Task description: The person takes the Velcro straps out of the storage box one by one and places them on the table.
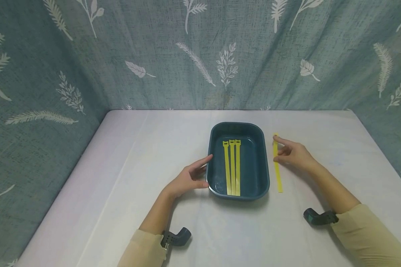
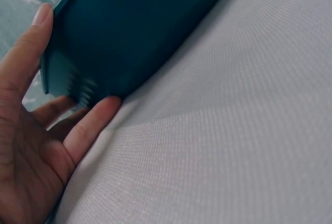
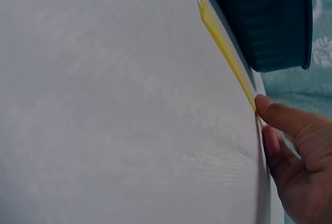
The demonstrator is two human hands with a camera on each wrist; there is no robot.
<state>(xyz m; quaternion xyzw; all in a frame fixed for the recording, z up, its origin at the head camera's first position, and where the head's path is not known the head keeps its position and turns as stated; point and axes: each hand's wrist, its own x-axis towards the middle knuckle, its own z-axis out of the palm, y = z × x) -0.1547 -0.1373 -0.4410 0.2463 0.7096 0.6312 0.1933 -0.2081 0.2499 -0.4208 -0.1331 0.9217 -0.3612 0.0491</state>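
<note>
A dark teal plastic tray (image 1: 255, 167) sits on the table. Inside it, three flat yellow cable ties (image 1: 232, 168) with slotted heads lie side by side lengthwise. My left hand (image 1: 185, 180) touches the tray's left side with spread fingers; in the left wrist view its thumb (image 2: 43, 19) rests by the rim and a lower finger lies near the base. To the right of the tray, one more yellow cable tie (image 1: 278, 180) lies along the table. My right hand (image 1: 295, 154) holds its far part between thumb and fingertips, which partly hide its end.
A white cloth covers the table (image 1: 147, 155). Behind and at both sides hangs a green curtain (image 1: 173, 55) with pale leaf patterns. A dark wrist-worn device (image 1: 177, 237) juts from the left sleeve, and a matching device (image 1: 319, 217) from the right one.
</note>
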